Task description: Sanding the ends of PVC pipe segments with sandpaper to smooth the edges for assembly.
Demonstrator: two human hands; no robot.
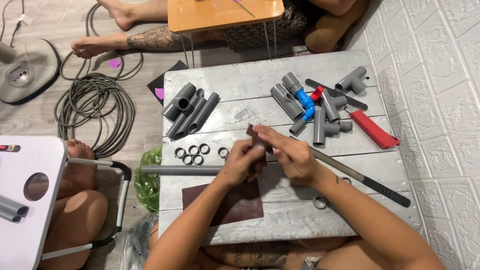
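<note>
Two bare, sleeveless forearms, a small dark mark on the right wrist [338,179].

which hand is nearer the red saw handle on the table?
Right. The right hand is just left of and below the red saw handle; the left hand sits farther left, beyond the right one.

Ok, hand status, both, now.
Left hand: closed around a small piece of dark sandpaper.
Right hand: fingers pinching the same sandpaper piece.
</note>
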